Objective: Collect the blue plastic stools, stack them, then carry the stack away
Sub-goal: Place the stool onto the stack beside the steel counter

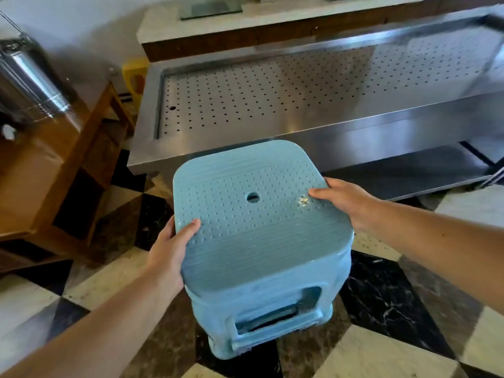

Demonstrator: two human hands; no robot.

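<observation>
Both hands are on the stack of blue plastic stools [259, 241], right in the middle of the view and close to the camera. The left hand [170, 248] clamps the near-left edge of the top seat, thumb laid across the dotted surface, fingers curled out of sight beneath the rim. The right hand [346, 199] grips the right edge the same way, thumb on top near a small scuffed mark, fingers wrapped under. The top seat is tilted slightly, its round centre hole [253, 198] plain to see. Below it, nested rims and a side opening show more than one stool here; how many, I cannot tell. Whether the stack's feet touch the checkered marble floor [381, 290] is unclear. Just beyond stands a stainless steel counter [272, 105] with a perforated tray top. At far left sit a wooden table [54, 173] and a shiny metal urn [24, 77].
</observation>
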